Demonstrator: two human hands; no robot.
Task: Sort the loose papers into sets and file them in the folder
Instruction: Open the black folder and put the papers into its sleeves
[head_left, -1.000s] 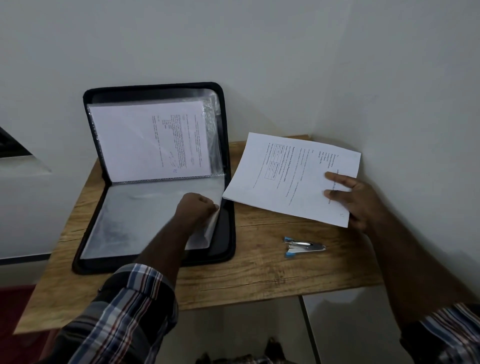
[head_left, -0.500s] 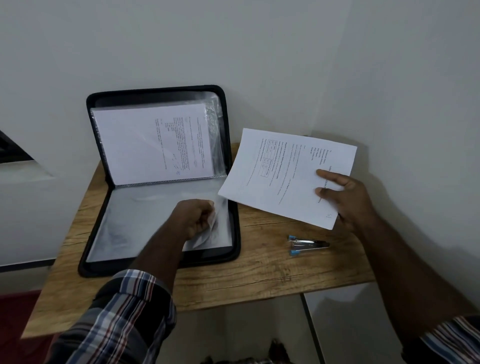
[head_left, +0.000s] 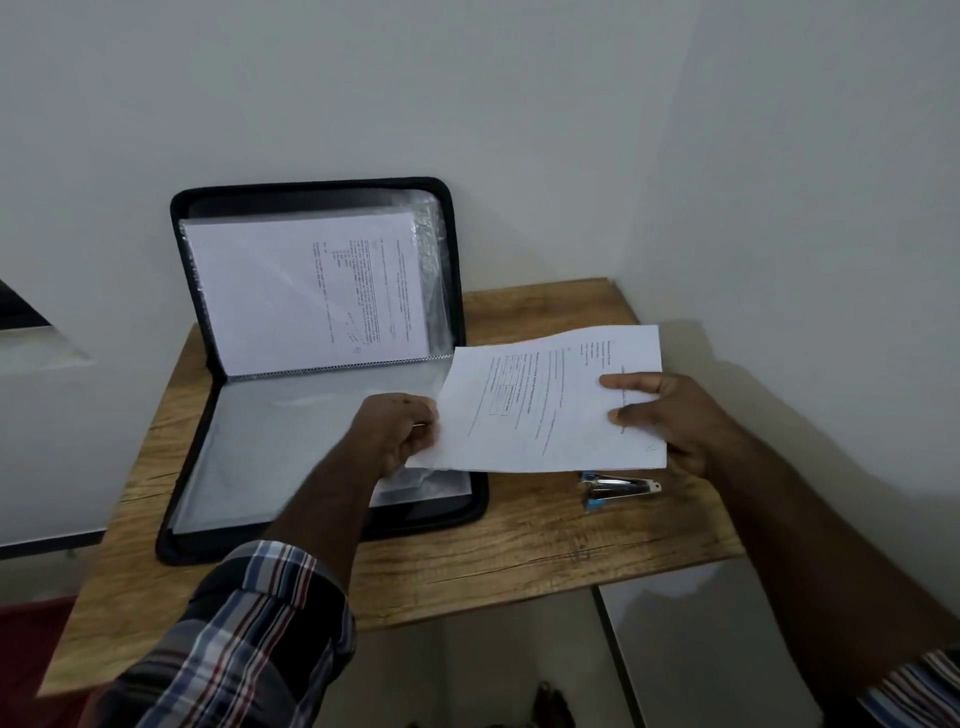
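I am looking at the black folder (head_left: 317, 364) standing open on the left of the wooden table (head_left: 519, 561), far half propped on the wall, one sheet already sleeved. My left hand (head_left: 400, 431) is pinching the near clear sleeve (head_left: 291, 447); I should be holding its mouth wide. My right hand (head_left: 670, 415) is gripping the printed set (head_left: 545, 405), hovering at the folder's right edge, needing a flat, square entry. The stapler (head_left: 618, 488) is lying beneath, near right.

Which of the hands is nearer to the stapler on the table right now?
Right. The right hand holds the paper set just above the stapler; the left hand pinches a plastic sleeve edge over the folder, farther left.
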